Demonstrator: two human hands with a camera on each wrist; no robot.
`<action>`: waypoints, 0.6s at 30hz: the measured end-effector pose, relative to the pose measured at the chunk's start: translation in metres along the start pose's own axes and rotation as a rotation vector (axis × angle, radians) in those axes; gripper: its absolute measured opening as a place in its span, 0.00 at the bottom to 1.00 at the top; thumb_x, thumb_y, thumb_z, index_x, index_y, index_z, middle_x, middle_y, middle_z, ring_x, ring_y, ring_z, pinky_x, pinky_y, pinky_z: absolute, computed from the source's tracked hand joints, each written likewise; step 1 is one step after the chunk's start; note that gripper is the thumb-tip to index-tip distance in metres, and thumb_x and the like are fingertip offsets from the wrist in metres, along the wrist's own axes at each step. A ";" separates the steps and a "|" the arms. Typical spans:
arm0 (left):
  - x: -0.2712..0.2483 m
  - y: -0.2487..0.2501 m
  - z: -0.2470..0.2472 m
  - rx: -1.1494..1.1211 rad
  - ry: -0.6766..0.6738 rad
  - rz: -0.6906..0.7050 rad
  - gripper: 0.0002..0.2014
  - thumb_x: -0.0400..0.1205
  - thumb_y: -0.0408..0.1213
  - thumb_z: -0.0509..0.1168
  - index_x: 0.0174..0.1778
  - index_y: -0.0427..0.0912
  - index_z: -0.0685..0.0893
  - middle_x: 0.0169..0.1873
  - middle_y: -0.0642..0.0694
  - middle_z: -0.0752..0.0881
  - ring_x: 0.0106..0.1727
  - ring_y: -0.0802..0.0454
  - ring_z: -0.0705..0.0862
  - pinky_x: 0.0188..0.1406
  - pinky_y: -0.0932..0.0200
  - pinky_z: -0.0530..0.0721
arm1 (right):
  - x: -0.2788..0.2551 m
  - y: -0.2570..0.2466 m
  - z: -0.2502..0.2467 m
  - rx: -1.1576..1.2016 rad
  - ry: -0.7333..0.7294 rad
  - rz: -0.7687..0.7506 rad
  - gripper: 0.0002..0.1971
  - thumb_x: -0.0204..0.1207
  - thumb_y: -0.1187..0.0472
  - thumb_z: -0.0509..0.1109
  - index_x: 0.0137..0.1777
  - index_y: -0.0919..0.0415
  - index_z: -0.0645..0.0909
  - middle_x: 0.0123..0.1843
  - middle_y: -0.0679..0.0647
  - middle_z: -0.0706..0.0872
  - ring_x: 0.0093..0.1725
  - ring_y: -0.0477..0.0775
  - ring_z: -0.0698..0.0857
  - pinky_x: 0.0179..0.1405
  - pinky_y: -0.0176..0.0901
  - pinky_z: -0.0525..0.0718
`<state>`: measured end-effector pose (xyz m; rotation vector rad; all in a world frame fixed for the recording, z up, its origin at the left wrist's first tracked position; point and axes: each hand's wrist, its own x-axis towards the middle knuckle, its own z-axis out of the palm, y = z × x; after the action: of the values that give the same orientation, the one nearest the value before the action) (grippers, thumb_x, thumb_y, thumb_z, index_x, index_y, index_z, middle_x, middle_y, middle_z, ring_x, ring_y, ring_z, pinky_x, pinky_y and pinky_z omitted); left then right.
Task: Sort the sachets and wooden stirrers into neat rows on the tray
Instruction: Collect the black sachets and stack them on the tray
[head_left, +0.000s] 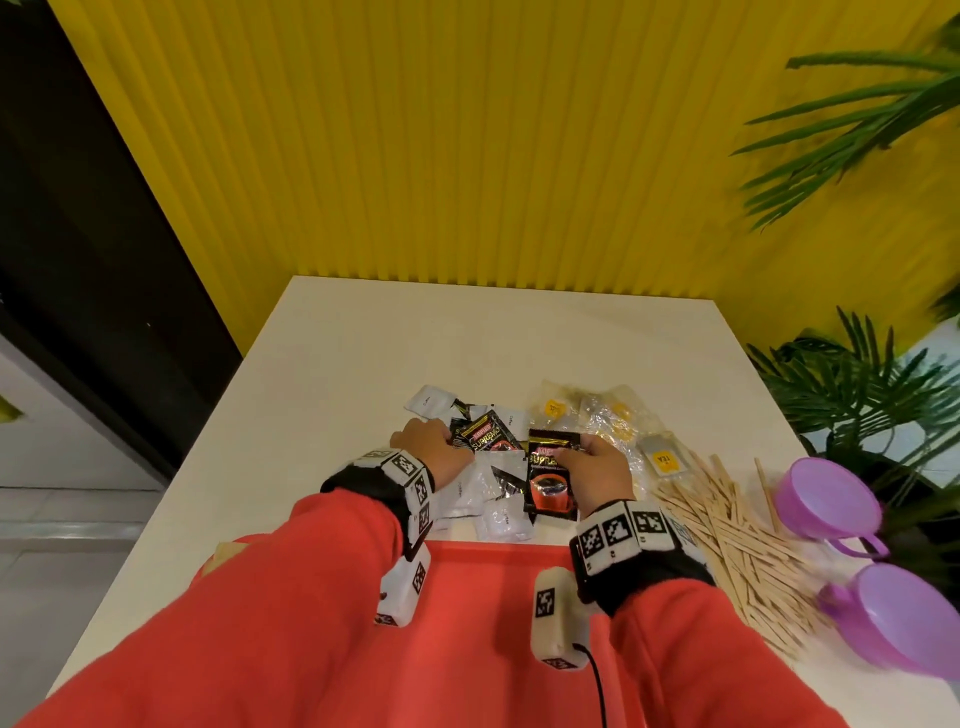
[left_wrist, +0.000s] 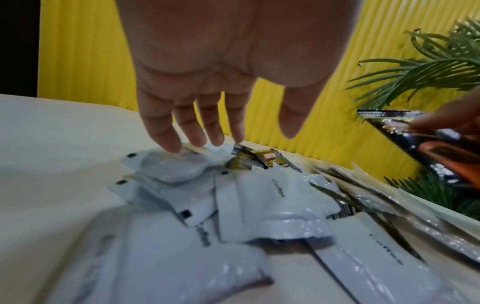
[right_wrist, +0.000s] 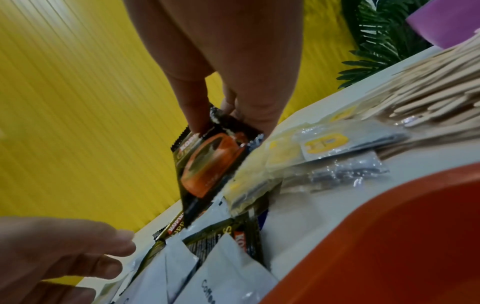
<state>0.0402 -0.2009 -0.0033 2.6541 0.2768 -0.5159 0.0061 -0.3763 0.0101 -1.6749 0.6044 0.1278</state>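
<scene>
A heap of sachets lies on the cream table (head_left: 363, 353) beyond the red tray (head_left: 483, 571). My right hand (head_left: 597, 462) pinches a black coffee sachet (head_left: 551, 480) by its top edge between thumb and fingers and holds it lifted off the heap; in the right wrist view this sachet (right_wrist: 210, 162) hangs tilted. My left hand (head_left: 439, 449) reaches down over the white sachets (left_wrist: 272, 205) with straight fingers (left_wrist: 166, 142), holding nothing; one fingertip touches a white sachet, near another black sachet (head_left: 485, 434). Wooden stirrers (head_left: 737, 535) lie piled to the right.
Clear tea bags with yellow labels (head_left: 613, 421) lie between the heap and the stirrers. Two purple cups (head_left: 831, 493) stand at the table's right edge, with green plants (head_left: 857, 395) behind. A yellow ribbed wall (head_left: 467, 156) backs the table.
</scene>
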 end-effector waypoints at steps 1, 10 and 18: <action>0.003 0.003 0.001 0.016 0.005 -0.023 0.25 0.78 0.52 0.63 0.69 0.45 0.74 0.67 0.41 0.75 0.67 0.42 0.75 0.65 0.53 0.73 | 0.000 0.002 -0.001 0.000 -0.008 0.001 0.10 0.76 0.71 0.66 0.36 0.58 0.79 0.42 0.61 0.86 0.44 0.64 0.87 0.50 0.57 0.86; 0.029 0.030 0.006 0.133 -0.035 -0.023 0.30 0.77 0.58 0.62 0.73 0.48 0.68 0.70 0.39 0.67 0.71 0.38 0.68 0.70 0.45 0.70 | -0.002 0.011 -0.013 0.051 -0.029 0.019 0.13 0.77 0.73 0.64 0.35 0.57 0.80 0.40 0.60 0.86 0.44 0.63 0.86 0.48 0.58 0.86; 0.040 0.044 0.013 0.293 -0.035 0.020 0.23 0.79 0.48 0.66 0.69 0.45 0.73 0.69 0.41 0.68 0.69 0.41 0.70 0.68 0.51 0.70 | 0.003 0.016 -0.021 0.044 -0.038 0.014 0.11 0.76 0.71 0.68 0.34 0.59 0.82 0.42 0.67 0.88 0.48 0.70 0.88 0.54 0.67 0.84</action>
<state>0.0840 -0.2417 -0.0139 2.9227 0.1752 -0.6382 -0.0041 -0.3984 -0.0008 -1.6220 0.5868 0.1553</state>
